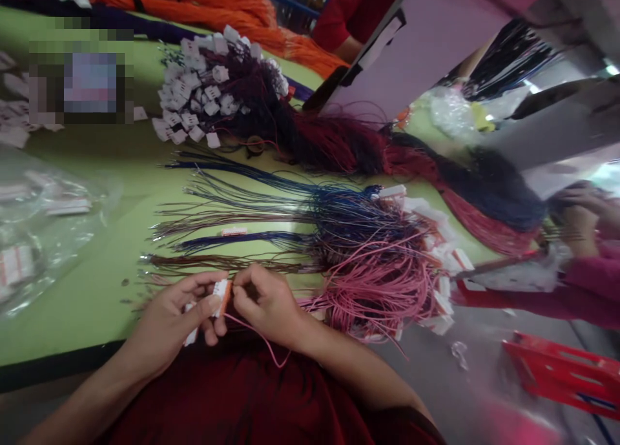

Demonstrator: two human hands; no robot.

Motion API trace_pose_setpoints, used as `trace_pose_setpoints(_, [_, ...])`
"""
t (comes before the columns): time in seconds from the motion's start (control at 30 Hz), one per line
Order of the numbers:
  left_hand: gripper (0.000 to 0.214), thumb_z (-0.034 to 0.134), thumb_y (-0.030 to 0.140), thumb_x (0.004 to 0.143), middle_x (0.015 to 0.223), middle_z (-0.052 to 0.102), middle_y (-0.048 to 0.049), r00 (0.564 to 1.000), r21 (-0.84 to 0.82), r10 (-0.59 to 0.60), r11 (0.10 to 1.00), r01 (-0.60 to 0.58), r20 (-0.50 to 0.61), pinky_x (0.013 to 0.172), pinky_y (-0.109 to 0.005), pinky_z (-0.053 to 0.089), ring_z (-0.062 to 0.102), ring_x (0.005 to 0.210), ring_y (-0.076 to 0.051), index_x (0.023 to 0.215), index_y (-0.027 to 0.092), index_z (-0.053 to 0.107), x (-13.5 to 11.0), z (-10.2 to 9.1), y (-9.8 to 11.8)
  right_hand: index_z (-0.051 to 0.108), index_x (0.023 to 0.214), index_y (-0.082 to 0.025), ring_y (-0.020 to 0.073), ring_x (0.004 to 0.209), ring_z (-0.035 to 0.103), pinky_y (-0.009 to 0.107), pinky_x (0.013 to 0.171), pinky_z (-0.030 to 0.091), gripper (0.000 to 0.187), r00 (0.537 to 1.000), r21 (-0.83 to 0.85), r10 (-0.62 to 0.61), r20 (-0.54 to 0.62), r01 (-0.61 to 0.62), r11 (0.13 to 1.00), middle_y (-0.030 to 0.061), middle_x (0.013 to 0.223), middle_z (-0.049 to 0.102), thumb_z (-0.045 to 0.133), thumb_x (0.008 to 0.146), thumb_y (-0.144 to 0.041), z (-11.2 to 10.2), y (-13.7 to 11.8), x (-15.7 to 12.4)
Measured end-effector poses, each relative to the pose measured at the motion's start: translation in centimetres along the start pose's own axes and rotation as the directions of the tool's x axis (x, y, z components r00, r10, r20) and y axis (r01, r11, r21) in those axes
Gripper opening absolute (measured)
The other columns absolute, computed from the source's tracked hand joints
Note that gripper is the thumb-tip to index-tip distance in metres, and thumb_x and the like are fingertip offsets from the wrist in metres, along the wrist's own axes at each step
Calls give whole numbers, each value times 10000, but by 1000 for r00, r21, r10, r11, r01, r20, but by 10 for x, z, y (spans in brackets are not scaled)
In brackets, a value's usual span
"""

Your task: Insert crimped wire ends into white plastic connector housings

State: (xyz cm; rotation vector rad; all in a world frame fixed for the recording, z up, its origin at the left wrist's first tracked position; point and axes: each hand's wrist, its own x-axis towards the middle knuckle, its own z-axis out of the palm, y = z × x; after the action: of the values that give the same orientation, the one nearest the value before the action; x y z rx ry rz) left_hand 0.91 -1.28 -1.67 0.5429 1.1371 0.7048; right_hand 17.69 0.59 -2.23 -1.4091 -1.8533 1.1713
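Observation:
Near the table's front edge, my left hand pinches a small white-and-orange connector between thumb and fingers. A second white piece shows between the palm and lower fingers of that hand. Close against the connector's right side, my right hand has thumb and forefinger pressed together; what lies between them is too small to make out. A pink wire runs from the connector, loops below my right hand and passes under the wrist. Bundles of brown wires and blue wires lie just beyond both hands.
Pink wires with white connectors pile up at right. Beyond lies a bundle with white plugs, then orange wires. A clear plastic bag of connectors sits left. Another person's hand and a red rack are at right.

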Motion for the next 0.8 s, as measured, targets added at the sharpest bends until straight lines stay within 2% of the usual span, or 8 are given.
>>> trace_pose_setpoints(0.13, [398, 685, 319, 755, 562, 661, 8, 999, -16, 33, 999, -32, 17, 450, -222, 441, 587, 442, -124, 1090, 148, 555, 2, -5, -6, 548, 709, -185, 85, 563, 519, 183, 544, 431, 114, 998, 49, 29, -47, -27, 998, -24, 628, 580, 485, 800, -213, -2, -6, 2])
trace_pose_setpoints(0.33, [356, 656, 296, 795, 586, 669, 13, 996, -18, 67, 998, -66, 66, 462, -213, 449, 605, 454, -116, 1103, 157, 543, 1, -10, -9, 558, 676, -189, 90, 553, 534, 185, 539, 440, 109, 997, 16, -9, -72, 10, 1000, -24, 606, 595, 499, 768, -192, -4, -11, 5])
trace_pose_setpoints(0.67, [362, 655, 268, 792, 554, 668, 12, 995, -17, 67, 998, -66, 78, 441, -201, 439, 595, 417, -110, 1105, 130, 536, 4, -9, -6, 558, 702, -180, 79, 536, 512, 172, 518, 413, 111, 1000, -9, 12, 0, -12, 1000, -28, 604, 583, 490, 787, -204, -3, -8, 6])
trace_pose_setpoints(0.8, [361, 658, 281, 791, 565, 673, 11, 995, -73, 77, 995, -73, 56, 434, -198, 443, 600, 428, -113, 1100, 145, 531, 1, -8, -9, 547, 690, -178, 78, 538, 504, 177, 530, 415, 106, 999, 12, 40, 2, -40, 999, -31, 604, 573, 499, 778, -210, -5, -9, 6])
